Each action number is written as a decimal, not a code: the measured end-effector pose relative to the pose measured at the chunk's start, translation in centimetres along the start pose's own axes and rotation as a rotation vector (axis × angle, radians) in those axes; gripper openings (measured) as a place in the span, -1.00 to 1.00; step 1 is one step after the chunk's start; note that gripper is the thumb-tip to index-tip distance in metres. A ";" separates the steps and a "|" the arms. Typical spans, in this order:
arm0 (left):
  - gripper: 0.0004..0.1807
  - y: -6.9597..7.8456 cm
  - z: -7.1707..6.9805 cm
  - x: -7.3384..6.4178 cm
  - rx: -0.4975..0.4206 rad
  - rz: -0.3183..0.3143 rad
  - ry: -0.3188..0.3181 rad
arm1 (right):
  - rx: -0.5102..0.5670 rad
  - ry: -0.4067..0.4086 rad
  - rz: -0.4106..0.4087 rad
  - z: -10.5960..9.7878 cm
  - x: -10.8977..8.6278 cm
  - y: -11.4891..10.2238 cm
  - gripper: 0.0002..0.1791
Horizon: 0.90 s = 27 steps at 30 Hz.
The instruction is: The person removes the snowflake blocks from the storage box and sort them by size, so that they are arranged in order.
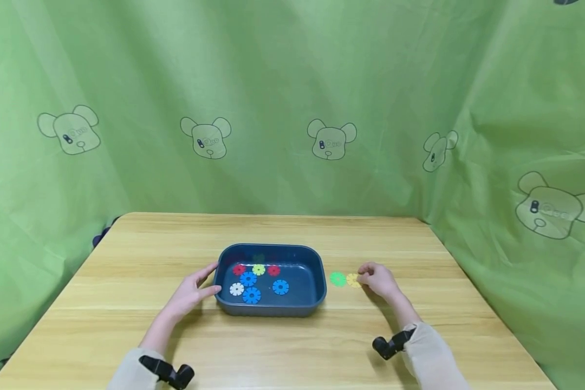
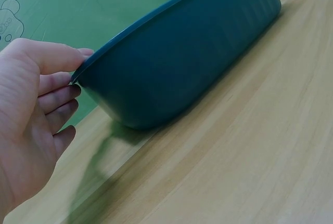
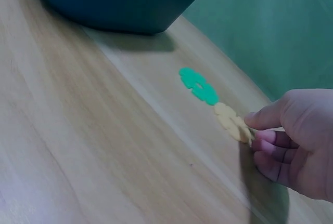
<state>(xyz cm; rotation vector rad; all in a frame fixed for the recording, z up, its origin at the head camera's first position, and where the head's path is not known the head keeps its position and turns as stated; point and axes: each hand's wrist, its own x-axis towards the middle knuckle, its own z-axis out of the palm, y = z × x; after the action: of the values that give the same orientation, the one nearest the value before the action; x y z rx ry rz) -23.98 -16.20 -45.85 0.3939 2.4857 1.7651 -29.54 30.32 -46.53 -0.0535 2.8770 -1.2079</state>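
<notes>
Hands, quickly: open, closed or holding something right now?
Left hand: closed, holding the blue tray at its rim.
Right hand: closed, pinching the yellow disc.

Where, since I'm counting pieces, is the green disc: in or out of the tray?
Out: the green disc lies on the table, beside the tray.

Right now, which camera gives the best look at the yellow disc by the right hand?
The right wrist view: the yellow disc appears larger there, its notched edge visible, pinched by the right hand. The head view shows it small, partly hidden by that hand; the left wrist view doesn't show it.
</notes>
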 end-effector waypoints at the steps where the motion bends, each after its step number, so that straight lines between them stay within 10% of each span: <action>1: -0.31 0.0 0.0 0.0 0.003 0.001 0.000 | 0.017 -0.004 0.003 -0.1 0.0 0.0 -0.72; 27: -0.33 0.0 0.0 0.0 0.009 0.002 0.006 | 0.264 -0.112 -0.173 -0.9 0.8 -10.9 -0.67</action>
<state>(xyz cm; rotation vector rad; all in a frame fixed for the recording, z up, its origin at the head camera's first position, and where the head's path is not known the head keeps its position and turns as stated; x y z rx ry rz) -24.01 -16.15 -45.82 0.3923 2.4985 1.7591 -30.09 23.24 -38.12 -0.3592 2.6383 -1.5496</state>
